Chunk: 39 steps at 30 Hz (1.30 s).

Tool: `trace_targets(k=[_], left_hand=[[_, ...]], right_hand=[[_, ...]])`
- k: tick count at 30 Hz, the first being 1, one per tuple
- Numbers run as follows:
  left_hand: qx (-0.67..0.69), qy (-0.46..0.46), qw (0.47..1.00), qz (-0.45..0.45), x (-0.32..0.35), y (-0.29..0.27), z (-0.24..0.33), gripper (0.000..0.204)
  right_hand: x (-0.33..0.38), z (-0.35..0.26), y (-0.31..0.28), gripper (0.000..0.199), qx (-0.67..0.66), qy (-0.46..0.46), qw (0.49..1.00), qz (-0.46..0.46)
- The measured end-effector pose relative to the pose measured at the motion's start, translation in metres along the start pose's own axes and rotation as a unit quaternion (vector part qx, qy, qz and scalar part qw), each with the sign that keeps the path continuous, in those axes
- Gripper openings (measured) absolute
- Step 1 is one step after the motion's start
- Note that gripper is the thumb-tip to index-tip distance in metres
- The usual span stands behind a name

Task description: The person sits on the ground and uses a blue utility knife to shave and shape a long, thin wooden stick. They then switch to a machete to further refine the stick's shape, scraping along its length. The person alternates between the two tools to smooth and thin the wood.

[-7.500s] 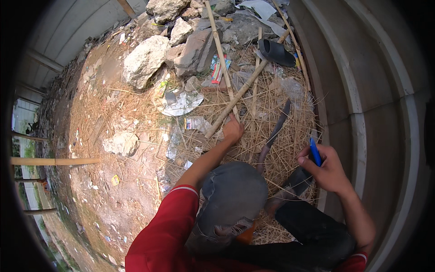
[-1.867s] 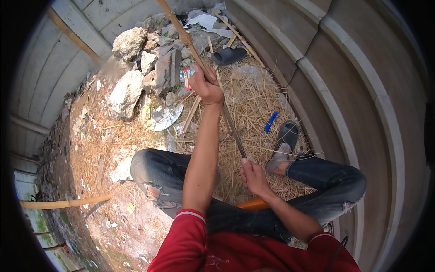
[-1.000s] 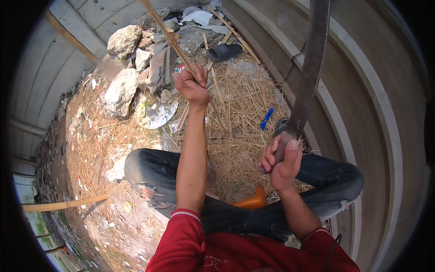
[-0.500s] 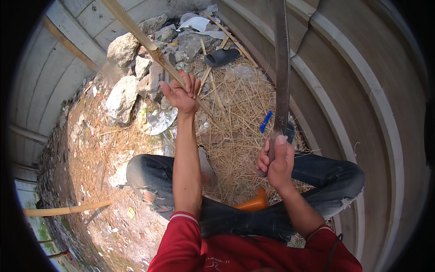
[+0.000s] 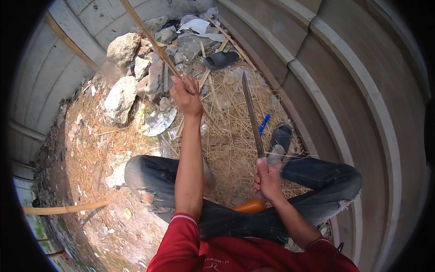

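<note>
My left hand is closed around a long, thin bamboo strip. The strip slants from the far left, through my fingers, down toward the straw. My right hand grips a machete by its handle, mostly covered by my fingers. Its long dark blade points away from me and leans slightly left, above the straw and apart from the bamboo. Beneath my right hand, a smooth orange object lies by my crossed legs; I cannot make out its kind.
Straw and split slivers cover the ground ahead. Rocks are heaped at the far left, near a dark slipper. A small blue object lies right of the blade. A ribbed wall curves along my right, and another bamboo piece lies left.
The machete has come down from its raised position, its tip now lower and farther left. My left hand has turned and closed more around the bamboo, which has shifted slightly right.
</note>
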State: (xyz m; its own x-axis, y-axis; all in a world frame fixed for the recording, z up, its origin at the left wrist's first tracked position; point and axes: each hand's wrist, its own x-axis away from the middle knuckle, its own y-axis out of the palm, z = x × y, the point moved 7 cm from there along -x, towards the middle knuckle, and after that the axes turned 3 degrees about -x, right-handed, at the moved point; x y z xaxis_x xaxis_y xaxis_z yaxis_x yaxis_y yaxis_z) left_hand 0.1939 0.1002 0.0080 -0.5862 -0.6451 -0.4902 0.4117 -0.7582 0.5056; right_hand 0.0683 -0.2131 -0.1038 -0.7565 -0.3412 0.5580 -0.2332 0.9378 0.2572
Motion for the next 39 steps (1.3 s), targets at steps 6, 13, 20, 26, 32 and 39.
trace_targets(k=[6, 13, 20, 26, 32, 39], left_hand=[[-0.182, 0.099, 0.969, 0.132, 0.014, 0.006, -0.002, 0.060], [-0.222, 0.149, 0.938, 0.219, 0.010, -0.003, -0.002, 0.063], [-0.311, 0.128, 0.917, 0.215, 0.015, 0.001, -0.003, 0.058], [-0.353, 0.097, 0.904, 0.221, 0.013, 0.010, -0.010, 0.057], [-0.317, 0.125, 0.910, 0.237, 0.006, -0.007, -0.003, 0.055], [-0.316, 0.113, 0.913, 0.230, 0.008, 0.011, -0.004, 0.053]], right_hand=[[0.026, -0.059, 0.042, 0.044, -0.034, -0.210, 0.976, -0.048], [0.014, 0.045, 0.027, 0.042, -0.016, 0.117, 0.992, -0.048], [0.038, -0.075, 0.049, 0.042, -0.053, -0.222, 0.972, -0.058], [0.017, 0.079, 0.010, 0.039, 0.032, 0.180, 0.983, 0.001], [0.016, 0.040, 0.003, 0.044, -0.055, 0.072, 0.996, 0.010], [0.034, -0.050, 0.047, 0.043, -0.057, -0.263, 0.961, -0.068]])
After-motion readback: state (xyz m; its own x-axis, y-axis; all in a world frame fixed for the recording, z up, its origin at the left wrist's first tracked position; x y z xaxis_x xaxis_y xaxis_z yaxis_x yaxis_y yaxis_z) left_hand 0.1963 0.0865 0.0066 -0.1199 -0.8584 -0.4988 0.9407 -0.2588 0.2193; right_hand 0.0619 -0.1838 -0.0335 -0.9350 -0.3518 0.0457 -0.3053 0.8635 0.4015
